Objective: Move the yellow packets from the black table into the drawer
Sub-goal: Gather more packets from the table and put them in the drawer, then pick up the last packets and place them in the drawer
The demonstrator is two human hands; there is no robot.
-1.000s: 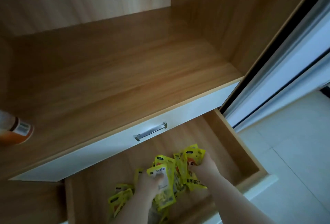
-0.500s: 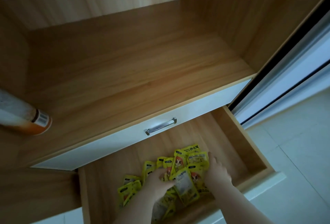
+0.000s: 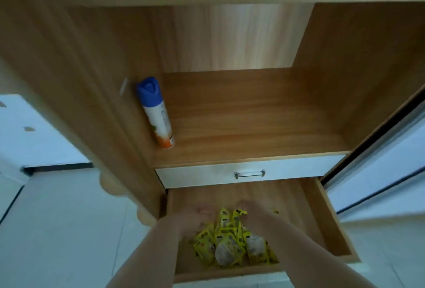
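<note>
A pile of yellow packets (image 3: 232, 239) lies in the open wooden drawer (image 3: 333, 223), toward its front middle. Both my bare hands reach into the drawer over the far side of the pile. My left hand (image 3: 197, 215) hovers at the pile's left edge with its fingers spread downward and nothing in it. My right hand (image 3: 251, 212) is at the pile's far right, its bent fingers against the top packets; blur hides whether it grips any. The black table is out of view.
Above the open drawer is a shut white drawer front with a metal handle (image 3: 249, 174). A blue-capped spray can (image 3: 156, 113) stands on the wooden shelf (image 3: 253, 126) at its left. A sliding door (image 3: 379, 161) borders the right; pale floor tiles (image 3: 69, 230) lie on the left.
The view has pulled back and swung left, showing the whole cabinet. My hands have lifted off the packets and spread apart to the pile's far edge.
</note>
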